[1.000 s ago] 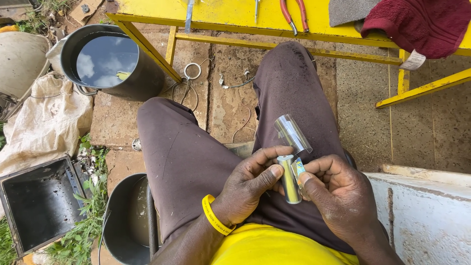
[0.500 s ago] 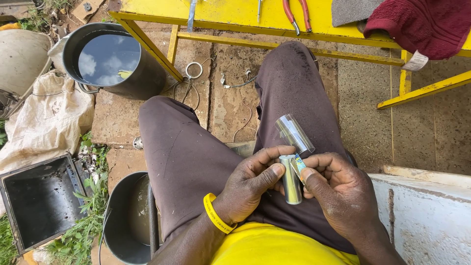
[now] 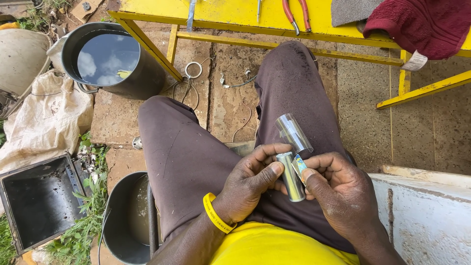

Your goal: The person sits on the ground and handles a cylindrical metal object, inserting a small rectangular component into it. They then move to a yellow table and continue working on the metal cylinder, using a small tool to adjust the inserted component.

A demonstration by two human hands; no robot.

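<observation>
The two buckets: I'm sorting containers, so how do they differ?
The far bucket is filled with water mirroring sky and stands by the yellow table; the near bucket holds little, murky water and sits beside the person's left leg. Both are dark, round.

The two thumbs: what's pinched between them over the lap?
In the head view, a small silvery metal cylinder stands between the left hand and right hand, with a clear plastic sleeve peeling upward off it.
</observation>
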